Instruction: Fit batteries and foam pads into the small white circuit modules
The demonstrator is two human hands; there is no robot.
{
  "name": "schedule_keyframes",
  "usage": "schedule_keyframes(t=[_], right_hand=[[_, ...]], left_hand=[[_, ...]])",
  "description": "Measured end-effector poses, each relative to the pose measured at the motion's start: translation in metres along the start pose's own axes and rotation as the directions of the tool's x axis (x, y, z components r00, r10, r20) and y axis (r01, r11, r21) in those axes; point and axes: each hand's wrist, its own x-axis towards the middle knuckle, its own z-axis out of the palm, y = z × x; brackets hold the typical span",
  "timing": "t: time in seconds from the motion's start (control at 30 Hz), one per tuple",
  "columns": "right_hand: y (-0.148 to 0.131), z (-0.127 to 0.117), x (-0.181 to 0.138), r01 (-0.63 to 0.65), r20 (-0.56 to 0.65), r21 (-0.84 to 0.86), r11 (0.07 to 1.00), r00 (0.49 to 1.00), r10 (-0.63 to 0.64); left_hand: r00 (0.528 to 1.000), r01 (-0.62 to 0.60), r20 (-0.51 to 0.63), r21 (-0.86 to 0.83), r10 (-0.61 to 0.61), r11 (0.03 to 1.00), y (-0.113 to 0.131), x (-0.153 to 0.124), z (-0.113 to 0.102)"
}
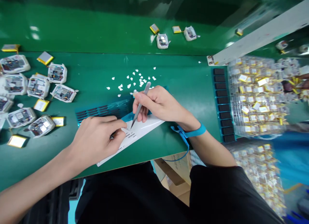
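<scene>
My right hand (159, 105) is closed around metal tweezers (140, 104), whose tip points down at a white label sheet (142, 129) near the table's front edge. My left hand (96, 138) presses on the same sheet, fingers curled, pinching something small and dark I cannot make out. A blue strip of black pads (101, 110) lies just behind the sheet, partly under both hands. A blue wrist strap (193, 132) with a cord wraps my right wrist.
Several white device housings (38, 85) and yellow batteries (41, 105) lie at the left. Small white paper bits (135, 79) are scattered behind my hands. Another black pad strip (222, 105) and bags of yellow parts (258, 98) sit at right. More housings (163, 40) rest farther back.
</scene>
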Motion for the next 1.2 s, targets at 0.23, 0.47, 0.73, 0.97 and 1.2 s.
schedule_keyframes(t=[0.23, 0.47, 0.73, 0.97, 1.2], right_hand=[[0.002, -0.001, 0.0, -0.018, 0.035, -0.047, 0.999, 0.999, 0.019], [-0.002, -0.007, 0.0, -0.059, 0.094, 0.101, 0.993, 0.994, 0.05], [-0.004, -0.006, 0.0, 0.192, -0.231, 0.32, 0.928, 0.966, -0.121], [-0.01, 0.018, -0.01, 0.298, -0.371, 0.173, 0.939, 0.902, -0.218], [-0.008, 0.027, -0.008, 0.307, -0.349, 0.185, 0.934, 0.908, -0.23]], left_hand=[[1.0, -0.015, 0.014, 0.029, 0.014, 0.999, -0.001, 0.0, 0.001], [0.999, -0.034, -0.017, 0.042, 0.034, 0.999, -0.001, -0.001, 0.001], [0.998, 0.005, -0.06, -0.242, -0.02, 0.97, 0.003, 0.001, -0.004], [0.949, 0.257, 0.115, -0.819, -0.293, 0.512, 0.007, 0.007, -0.019], [0.962, 0.23, 0.126, -0.855, -0.244, 0.465, 0.008, 0.004, -0.014]])
